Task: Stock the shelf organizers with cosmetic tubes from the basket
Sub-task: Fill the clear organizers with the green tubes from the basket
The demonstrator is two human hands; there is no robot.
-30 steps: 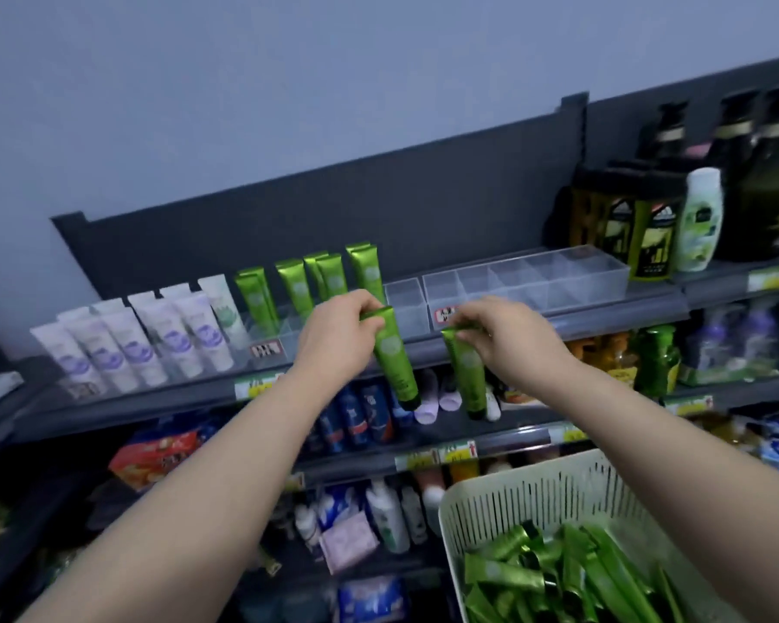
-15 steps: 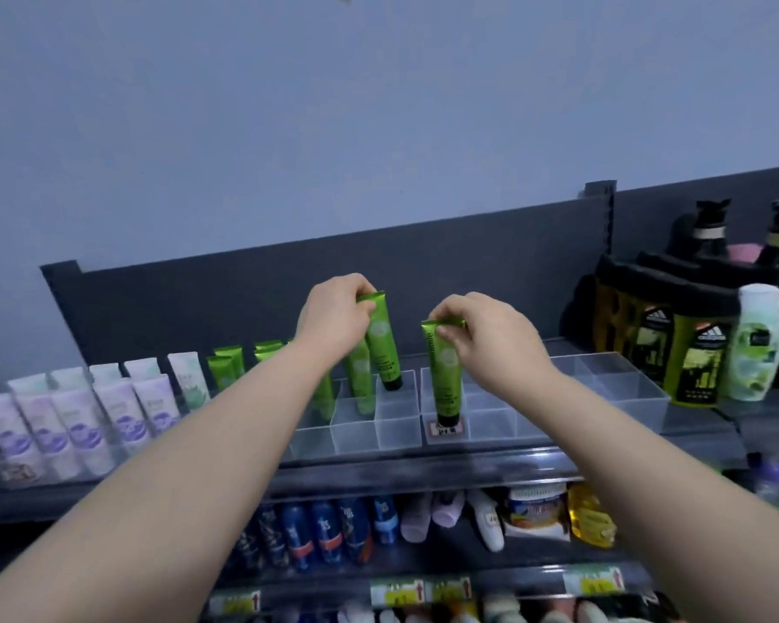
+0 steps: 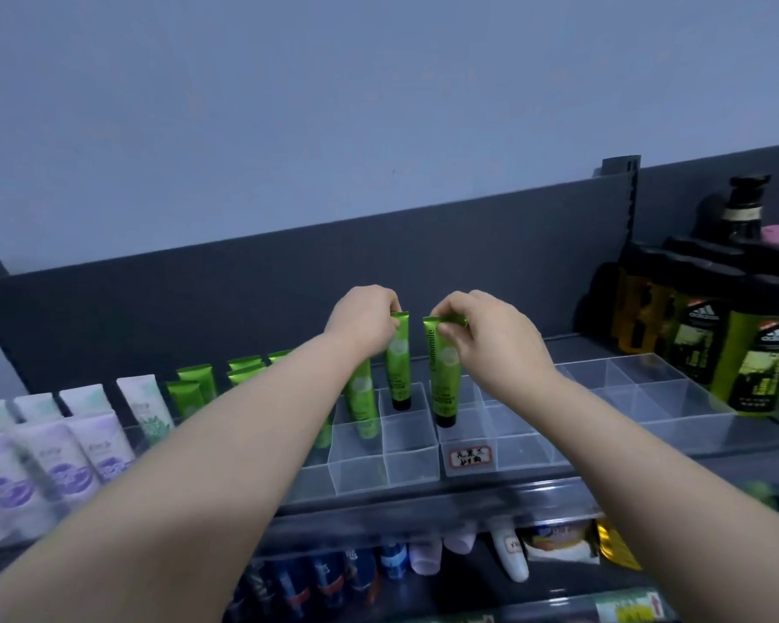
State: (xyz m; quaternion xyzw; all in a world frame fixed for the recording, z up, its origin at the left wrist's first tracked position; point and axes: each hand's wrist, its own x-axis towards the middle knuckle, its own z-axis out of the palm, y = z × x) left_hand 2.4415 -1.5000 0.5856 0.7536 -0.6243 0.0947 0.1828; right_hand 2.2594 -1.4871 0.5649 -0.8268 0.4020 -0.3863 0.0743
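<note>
1. Two green cosmetic tubes hang upright, caps down. The left tube (image 3: 399, 366) is pinched at its crimp by the fingers (image 3: 390, 308) of the left hand (image 3: 365, 321), and the right tube (image 3: 444, 375) likewise by the right hand (image 3: 491, 339).
2. The left tube's cap stands in a rear cell of the left organizer (image 3: 410, 460). The right tube's cap is at a near-corner cell of the right organizer (image 3: 702, 429).
3. Both long axes are vertical with the cells directly beneath, so the likely move is straight down, then release.

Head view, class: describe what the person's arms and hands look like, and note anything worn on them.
Both are bare. The left forearm and right forearm show no sleeves up to the frame edge. The left hand and right hand wear no gloves; no watch, bracelet or ring shows.
</note>
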